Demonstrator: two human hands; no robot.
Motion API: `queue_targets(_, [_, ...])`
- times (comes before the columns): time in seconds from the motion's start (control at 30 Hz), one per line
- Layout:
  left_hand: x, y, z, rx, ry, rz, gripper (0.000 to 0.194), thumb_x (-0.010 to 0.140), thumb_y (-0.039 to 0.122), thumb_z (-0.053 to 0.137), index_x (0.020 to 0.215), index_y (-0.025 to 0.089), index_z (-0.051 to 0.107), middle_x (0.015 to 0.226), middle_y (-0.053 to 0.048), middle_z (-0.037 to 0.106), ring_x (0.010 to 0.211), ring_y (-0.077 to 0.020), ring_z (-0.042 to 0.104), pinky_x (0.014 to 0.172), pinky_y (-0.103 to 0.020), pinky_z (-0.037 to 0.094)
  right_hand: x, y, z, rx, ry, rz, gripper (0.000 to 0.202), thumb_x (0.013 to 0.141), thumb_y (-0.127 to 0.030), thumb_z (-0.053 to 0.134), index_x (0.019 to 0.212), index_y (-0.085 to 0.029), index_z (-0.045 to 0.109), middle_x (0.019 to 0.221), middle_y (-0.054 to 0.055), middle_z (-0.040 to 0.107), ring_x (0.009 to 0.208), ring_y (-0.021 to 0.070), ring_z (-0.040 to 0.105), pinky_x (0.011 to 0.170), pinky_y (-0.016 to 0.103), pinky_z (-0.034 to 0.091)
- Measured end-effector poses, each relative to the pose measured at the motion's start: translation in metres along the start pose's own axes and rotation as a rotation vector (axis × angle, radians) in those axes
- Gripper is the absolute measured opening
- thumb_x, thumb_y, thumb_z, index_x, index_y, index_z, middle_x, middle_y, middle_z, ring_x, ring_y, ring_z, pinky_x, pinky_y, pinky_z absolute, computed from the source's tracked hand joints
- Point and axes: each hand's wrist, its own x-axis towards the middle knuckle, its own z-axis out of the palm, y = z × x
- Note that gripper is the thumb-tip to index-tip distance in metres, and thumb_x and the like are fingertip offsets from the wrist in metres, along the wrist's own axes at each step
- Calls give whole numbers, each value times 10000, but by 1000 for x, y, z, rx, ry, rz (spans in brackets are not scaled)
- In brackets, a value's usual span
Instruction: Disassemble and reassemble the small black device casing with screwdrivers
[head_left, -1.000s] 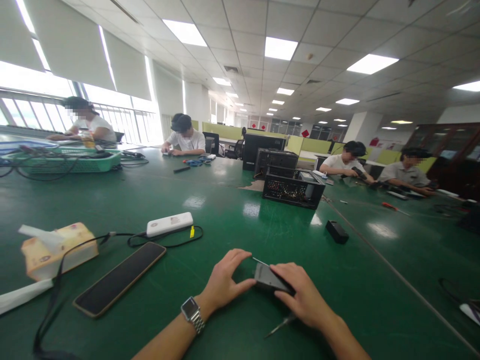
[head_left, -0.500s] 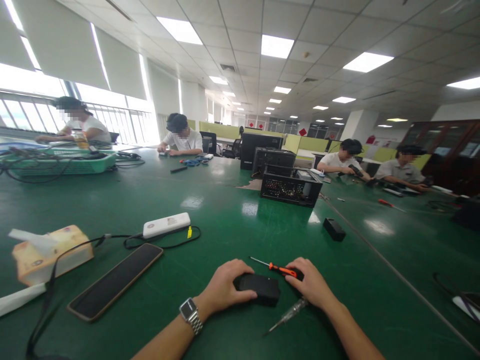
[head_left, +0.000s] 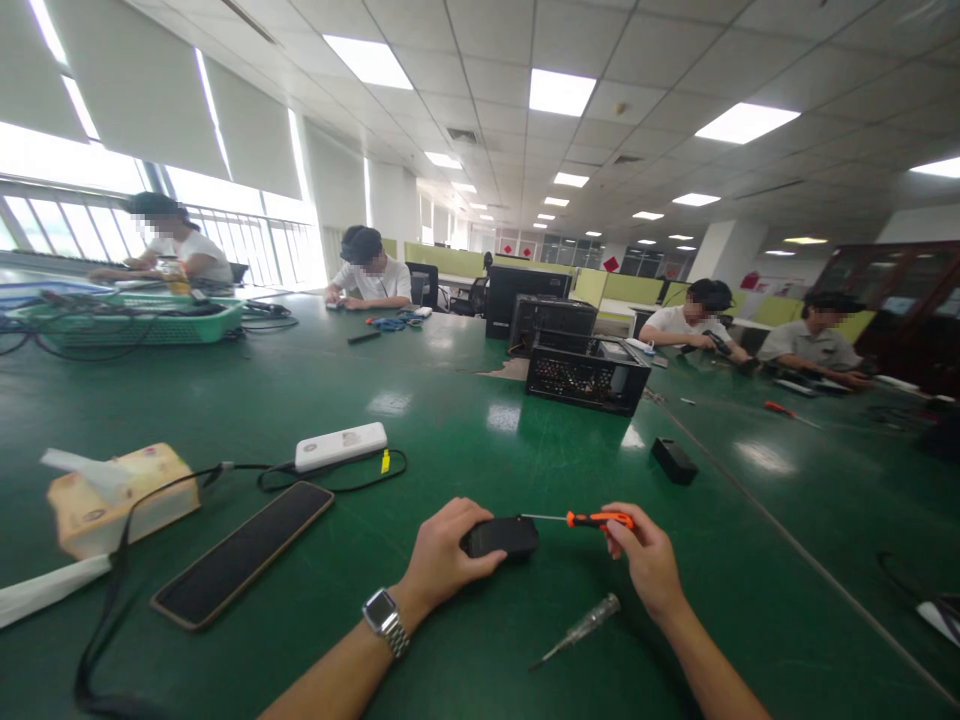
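Observation:
My left hand [head_left: 448, 551], with a watch on its wrist, grips a small black rectangular box [head_left: 508, 538] from its left side on the table. In my right hand [head_left: 646, 556] is an orange-and-black screwdriver [head_left: 592, 520], its handle pinched between thumb and fingers. Its thin shaft points left, and the tip is at the box's far right edge; whether it touches I cannot tell. A second screwdriver with a clear handle [head_left: 589, 622] lies on the table below, between my forearms.
Left of me are a phone [head_left: 244, 555], a white power bank-like device [head_left: 341, 446] with a black cable, and a tissue pack [head_left: 124, 500]. Another black block [head_left: 673, 461] lies to the right. Beyond stand an open computer case [head_left: 586, 375] and a green basket [head_left: 142, 325]. Several people sit around the table.
My right hand has picked up the orange-and-black screwdriver and brought its tip to the black box. The box has shifted slightly left and away, with my left hand still on it.

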Motion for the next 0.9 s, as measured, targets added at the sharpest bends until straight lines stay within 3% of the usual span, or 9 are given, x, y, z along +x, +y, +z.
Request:
queue_targets(0.43, [0, -4, 2, 32, -13, 28, 279, 686, 301, 786, 909, 164, 691, 866, -51, 686, 787, -206, 636, 715, -303, 517, -2, -4, -2, 29, 20, -17, 248, 810, -350, 606, 965, -158, 636, 576, -31, 527, 523, 136, 490, 512, 255, 425])
queue_targets(0.67, [0, -4, 0, 50, -33, 60, 302, 688, 337, 794, 910, 156, 697, 861, -56, 688, 786, -211, 639, 705, -296, 519, -5, -7, -7, -161, 18, -129, 222, 812, -333, 568, 940, -172, 651, 645, -15, 558, 546, 147, 505, 532, 261, 415])
queue_targets(0.77, [0, -4, 2, 49, -51, 87, 364, 688, 405, 802, 918, 143, 697, 868, -68, 685, 789, -220, 639, 704, -301, 515, 0, -22, -8, -242, 20, -214, 193, 810, -315, 534, 888, -180, 649, 674, -10, 570, 553, 144, 499, 533, 257, 397])
queue_targets(0.9, [1, -5, 8, 40, -83, 103, 509, 651, 555, 791, 931, 141, 693, 866, -72, 678, 782, -226, 635, 687, -297, 504, 19, -66, 0, -380, -37, -290, 185, 810, -336, 538, 741, -184, 617, 636, -20, 535, 565, 136, 471, 559, 255, 370])
